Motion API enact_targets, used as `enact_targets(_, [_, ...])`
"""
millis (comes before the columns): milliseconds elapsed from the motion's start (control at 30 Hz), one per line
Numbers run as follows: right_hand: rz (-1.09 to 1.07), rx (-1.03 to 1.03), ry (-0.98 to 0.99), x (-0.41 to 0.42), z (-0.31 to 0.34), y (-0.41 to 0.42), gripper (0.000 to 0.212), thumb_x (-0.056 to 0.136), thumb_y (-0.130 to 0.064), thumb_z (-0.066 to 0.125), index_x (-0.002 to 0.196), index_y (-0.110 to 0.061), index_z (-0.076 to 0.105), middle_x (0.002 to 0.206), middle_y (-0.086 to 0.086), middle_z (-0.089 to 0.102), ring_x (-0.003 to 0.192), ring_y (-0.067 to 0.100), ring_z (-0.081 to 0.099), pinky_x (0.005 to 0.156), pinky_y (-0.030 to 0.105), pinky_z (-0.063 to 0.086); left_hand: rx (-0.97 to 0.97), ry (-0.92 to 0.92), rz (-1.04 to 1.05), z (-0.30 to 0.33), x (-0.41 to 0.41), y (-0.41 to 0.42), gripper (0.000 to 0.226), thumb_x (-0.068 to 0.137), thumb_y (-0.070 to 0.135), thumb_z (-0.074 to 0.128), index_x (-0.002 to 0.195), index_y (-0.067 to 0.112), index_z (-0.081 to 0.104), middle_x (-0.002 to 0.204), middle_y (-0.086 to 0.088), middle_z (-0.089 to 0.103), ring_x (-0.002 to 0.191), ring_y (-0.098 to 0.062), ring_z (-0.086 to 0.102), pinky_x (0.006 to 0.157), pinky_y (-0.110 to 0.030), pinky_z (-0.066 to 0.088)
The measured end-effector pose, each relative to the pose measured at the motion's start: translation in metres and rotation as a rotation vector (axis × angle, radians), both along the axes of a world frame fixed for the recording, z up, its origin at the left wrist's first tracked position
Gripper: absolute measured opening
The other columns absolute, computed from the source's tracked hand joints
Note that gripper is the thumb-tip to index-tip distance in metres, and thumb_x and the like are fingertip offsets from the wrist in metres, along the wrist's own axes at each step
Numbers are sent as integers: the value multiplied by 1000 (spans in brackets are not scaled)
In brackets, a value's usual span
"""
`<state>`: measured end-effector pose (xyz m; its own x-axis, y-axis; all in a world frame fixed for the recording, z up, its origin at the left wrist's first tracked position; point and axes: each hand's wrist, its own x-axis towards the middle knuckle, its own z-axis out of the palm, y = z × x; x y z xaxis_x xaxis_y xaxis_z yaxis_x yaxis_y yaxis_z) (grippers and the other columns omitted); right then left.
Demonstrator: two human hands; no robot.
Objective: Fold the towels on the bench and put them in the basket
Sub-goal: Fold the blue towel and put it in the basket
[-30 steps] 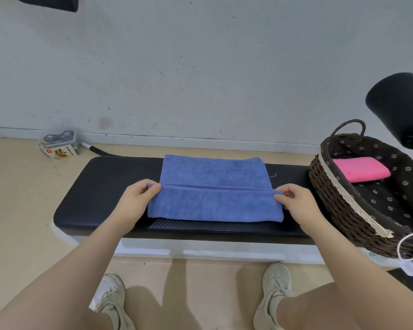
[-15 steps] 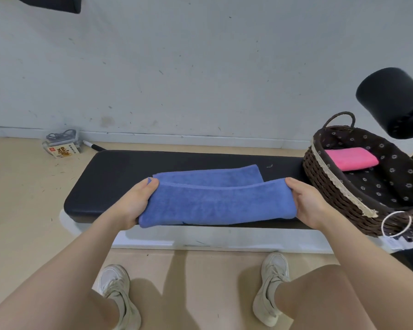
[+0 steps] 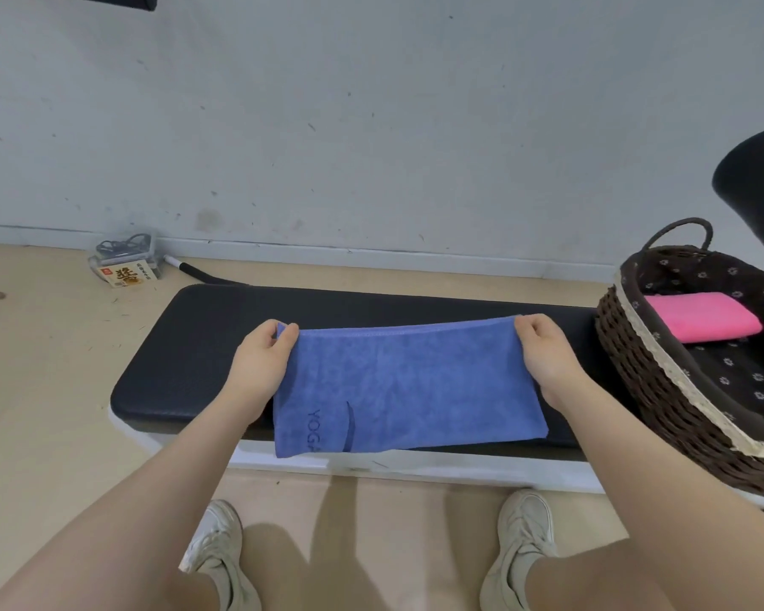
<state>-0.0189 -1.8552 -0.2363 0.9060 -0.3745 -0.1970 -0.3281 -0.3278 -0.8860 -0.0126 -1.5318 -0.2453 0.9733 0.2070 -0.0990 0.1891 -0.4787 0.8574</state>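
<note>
Nearest, at six o'clock, two pale canvas shoes (image 3: 215, 562) stand on the beige floor, bare knees at either side. Beyond them runs the long black padded bench (image 3: 182, 368) on its white base. The folded blue terry towel (image 3: 402, 390), printed with dark "YOGA" lettering near its lower left corner, hangs in front of the bench and partly over its near edge. The left hand (image 3: 261, 355) pinches the towel's upper left corner at about ten o'clock of the cloth, thumb and fingers curled over the hem. The right hand (image 3: 543, 350) pinches the upper right corner at two o'clock, fingers curled likewise, so the top edge is stretched between them. At three o'clock, on the bench's right end, sits the dark brown woven wicker basket (image 3: 649, 390) with a flower-print lining; a folded pink towel (image 3: 702, 317) lies inside it. Farther back, at ten o'clock, a small clear plastic box (image 3: 126, 264) with an orange label rests on the floor against the grey wall.
</note>
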Motion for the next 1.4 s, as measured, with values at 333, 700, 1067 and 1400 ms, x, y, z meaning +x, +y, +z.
enact_targets(333, [19, -540, 58, 28, -27, 10, 22, 99, -24, 39, 88, -7, 48, 90, 11, 54, 72, 22, 47, 62, 31, 35, 484, -56, -71, -18, 26, -1, 22, 95, 19, 43, 76, 9, 47, 79, -8, 51, 69, -21, 48, 55, -28, 34])
enact_targets(700, [134, -673, 96, 39, -22, 6, 16, 93, -22, 48, 100, -13, 60, 106, 6, 61, 92, 27, 57, 73, 36, 47, 876, 47, -360, -14, 46, -2, 30, 97, 38, 38, 101, 11, 52, 107, -9, 56, 97, -25, 50, 74, -32, 37])
enact_targets(1067, [162, -1044, 23, 37, -5, 13, 50, 85, 5, 41, 134, -7, 40, 141, 14, 39, 120, 34, 44, 88, 40, 39, 872, -406, -321, -14, 71, -65, 37, 80, 1, 59, 117, 5, 58, 121, -17, 60, 112, -35, 55, 91, -43, 42])
enact_targets(1400, [705, -968, 47, 18, -42, 79, 57, 100, -43, 20, 151, -26, 1, 160, -4, -5, 147, 14, -5, 119, 34, -3, 896, -90, -692, -42, 41, -66, 86, 81, 69, 4, 150, 17, 1, 159, -1, -4, 146, -16, -4, 118, -32, -3])
